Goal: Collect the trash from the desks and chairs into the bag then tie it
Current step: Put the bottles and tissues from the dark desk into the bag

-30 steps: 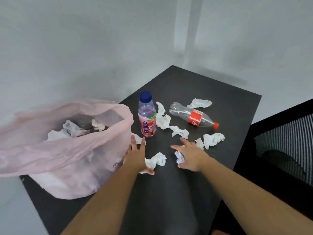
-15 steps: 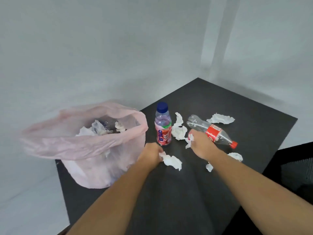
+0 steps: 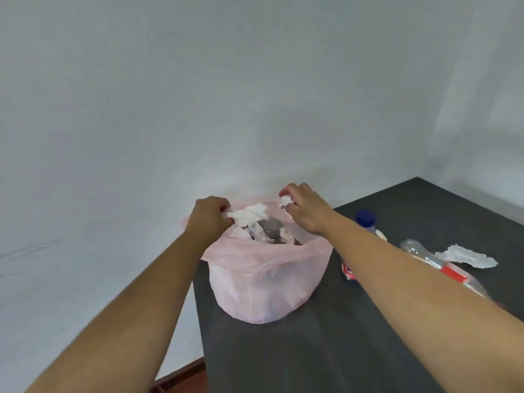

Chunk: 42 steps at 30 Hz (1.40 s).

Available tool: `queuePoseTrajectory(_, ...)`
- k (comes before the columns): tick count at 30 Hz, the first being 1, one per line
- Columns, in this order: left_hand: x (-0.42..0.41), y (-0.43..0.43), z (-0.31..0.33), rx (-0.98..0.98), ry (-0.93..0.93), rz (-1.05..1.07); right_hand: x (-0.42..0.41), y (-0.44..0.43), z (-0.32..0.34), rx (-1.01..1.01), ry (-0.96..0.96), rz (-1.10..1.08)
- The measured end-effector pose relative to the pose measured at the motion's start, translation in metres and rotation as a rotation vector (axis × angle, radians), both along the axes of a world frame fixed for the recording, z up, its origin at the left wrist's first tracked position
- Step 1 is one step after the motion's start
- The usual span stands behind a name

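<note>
Clock convention: face laid flat on the desk, centred on the bag, 12 toward the far wall.

6 o'clock: dark desk [image 3: 340, 353], bare surface at the near edge.

Centre: pink bag [image 3: 269, 282] sits on the desk near its left edge, mouth pointing up and open. Squat and slumped, so no clear long axis. White scraps and something dark show inside.

Over the mouth, 11 o'clock: left grip [image 3: 209, 219], fingers curled, pinching a crumpled white tissue [image 3: 251, 215] that hangs over the opening.
1 o'clock: right grip [image 3: 304, 211], fingertips pinching a smaller tissue wad [image 3: 285, 200] above the far rim.

3 o'clock, well apart from the bag:
- blue-capped bottle [image 3: 365, 218], upright, axis vertical, body mostly hidden by the right forearm.
- clear bottle with a red label [image 3: 425, 255], on its side, long axis about 10 to 4, base toward 10, neck end behind the forearm.
- loose tissue [image 3: 467, 255] just beyond it, flat on the desk.

12 o'clock: plain pale wall [image 3: 255, 95].

Handling, my judgement:
- Tissues: near weightless, soft, crushable. A fingertip pinch anywhere holds them; they should drop when released.
- Bag: thin limp film, likely slick, and it collapses if pressed. Take it at the rim. For tying, gather the rim above the load.
- Lying bottle: light, smooth, may roll. Take it around the labelled middle, across the long axis.
- Upright bottle: may hold liquid, so heavier. Wrap it around the body.
</note>
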<state>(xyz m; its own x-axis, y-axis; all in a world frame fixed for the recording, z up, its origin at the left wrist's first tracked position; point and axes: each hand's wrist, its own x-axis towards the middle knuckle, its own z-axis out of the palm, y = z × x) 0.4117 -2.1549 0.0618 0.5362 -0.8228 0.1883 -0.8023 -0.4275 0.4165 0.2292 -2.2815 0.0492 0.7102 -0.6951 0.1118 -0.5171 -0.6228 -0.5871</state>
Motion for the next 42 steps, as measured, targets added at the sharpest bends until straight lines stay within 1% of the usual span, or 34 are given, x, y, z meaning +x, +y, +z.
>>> queuePoseTrajectory(2, 0.011, 0.010, -0.025, 0.207, 0.025, -0.070, 0.004, 0.009, -0.018, 0.101, 0.074, 0.049)
queuePoseTrajectory(3, 0.013, 0.012, -0.032, 0.243, 0.032, -0.108, 0.001, 0.011, -0.023, 0.122, 0.066, 0.066)
queuePoseTrajectory(4, 0.015, 0.012, -0.034, 0.224, 0.027, -0.132, -0.003, 0.013, -0.024, 0.115, 0.036, 0.062)
queuePoseTrajectory(6, 0.014, 0.005, -0.024, 0.120, -0.053, -0.134, -0.015, 0.009, -0.019, 0.073, -0.111, -0.018)
queuePoseTrajectory(8, 0.005, -0.005, -0.007, 0.032, -0.115, -0.146, -0.028, 0.000, -0.008, 0.019, -0.286, -0.163)
queuePoseTrajectory(10, -0.016, -0.021, 0.010, -0.064, -0.135, -0.196, -0.047, -0.009, 0.003, -0.047, -0.406, -0.303)
queuePoseTrajectory(12, -0.050, -0.040, 0.020, -0.157, -0.138, -0.284, -0.076, -0.017, 0.012, -0.104, -0.458, -0.421)
queuePoseTrajectory(15, -0.115, -0.064, 0.020, -0.218, -0.130, -0.471, -0.132, -0.026, 0.011, -0.155, -0.448, -0.561)
queuePoseTrajectory(16, -0.136, -0.070, 0.016, -0.216, -0.116, -0.538, -0.151, -0.028, 0.007, -0.155, -0.419, -0.597)
queuePoseTrajectory(18, -0.175, -0.080, 0.000, -0.191, -0.063, -0.663, -0.190, -0.030, -0.008, -0.123, -0.294, -0.660)
queuePoseTrajectory(21, -0.222, -0.092, -0.041, -0.114, 0.015, -0.771, -0.241, -0.026, -0.045, -0.017, 0.016, -0.690)
queuePoseTrajectory(24, -0.258, -0.106, -0.090, 0.079, -0.009, -0.817, -0.281, -0.019, -0.091, 0.200, 0.388, -0.593)
queuePoseTrajectory(25, -0.265, -0.111, -0.106, 0.160, -0.046, -0.808, -0.288, -0.015, -0.104, 0.254, 0.465, -0.563)
queuePoseTrajectory(27, -0.278, -0.123, -0.135, 0.331, -0.107, -0.772, -0.297, -0.008, -0.124, 0.308, 0.557, -0.576)
queuePoseTrajectory(29, -0.288, -0.138, -0.162, 0.465, -0.072, -0.750, -0.299, -0.002, -0.143, 0.313, 0.643, -0.670)
queuePoseTrajectory(30, -0.290, -0.146, -0.172, 0.518, -0.050, -0.744, -0.296, 0.002, -0.153, 0.330, 0.676, -0.737)
queuePoseTrajectory(32, -0.293, -0.165, -0.192, 0.612, -0.069, -0.743, -0.290, 0.003, -0.170, 0.415, 0.640, -0.862)
queuePoseTrajectory(33, -0.293, -0.172, -0.200, 0.649, -0.072, -0.741, -0.287, 0.003, -0.178, 0.446, 0.612, -0.892)
queuePoseTrajectory(35, -0.294, -0.184, -0.215, 0.689, -0.027, -0.739, -0.282, 0.002, -0.192, 0.440, 0.610, -0.882)
queuePoseTrajectory(36, -0.294, -0.185, -0.221, 0.671, -0.017, -0.749, -0.280, 0.000, -0.196, 0.426, 0.597, -0.866)
queuePoseTrajectory(38, -0.297, -0.181, -0.230, 0.544, -0.012, -0.782, -0.277, -0.008, -0.202, 0.413, 0.560, -0.839)
queuePoseTrajectory(40, -0.300, -0.173, -0.230, 0.450, 0.021, -0.795, -0.278, -0.017, -0.203, 0.439, 0.588, -0.793)
queuePoseTrajectory(42, -0.298, -0.166, -0.224, 0.468, 0.088, -0.757, -0.280, -0.020, -0.200, 0.450, 0.638, -0.768)
